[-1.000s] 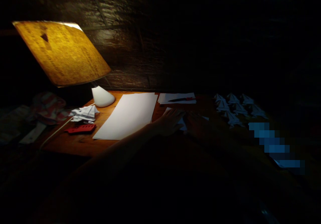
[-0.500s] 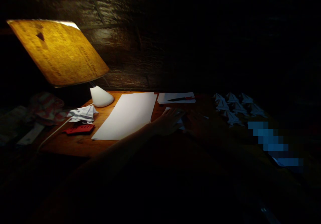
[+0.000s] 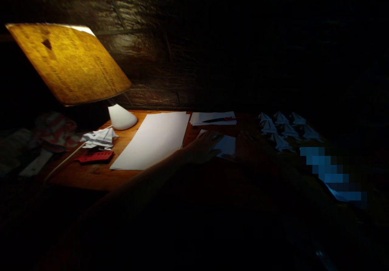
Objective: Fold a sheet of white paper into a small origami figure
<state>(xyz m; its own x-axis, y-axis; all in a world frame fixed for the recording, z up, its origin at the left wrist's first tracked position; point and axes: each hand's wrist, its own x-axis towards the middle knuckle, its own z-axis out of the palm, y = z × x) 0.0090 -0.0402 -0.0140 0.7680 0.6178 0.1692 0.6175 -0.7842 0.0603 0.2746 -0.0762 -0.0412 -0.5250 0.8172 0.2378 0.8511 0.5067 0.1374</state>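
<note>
A small sheet of white paper (image 3: 226, 146) lies on the wooden table between my two hands. My left hand (image 3: 203, 146) rests flat over its left part, fingers extended and apart, holding nothing. At the sheet's right edge is my right hand (image 3: 244, 144), very dim, its fingers seemingly stretched out flat. Deep shadow hides most of my right hand's outline and that forearm.
A lit lamp (image 3: 122, 117) stands left of a large paper stack (image 3: 162, 135). A knife (image 3: 217, 120) lies on smaller sheets (image 3: 197, 119) behind. Several folded paper shapes (image 3: 281, 141) sit right. Crumpled paper (image 3: 100, 138) and a red object (image 3: 95, 157) are left.
My right hand has moved to the right across the small sheet, uncovering more of it. My left hand stays in place on the paper.
</note>
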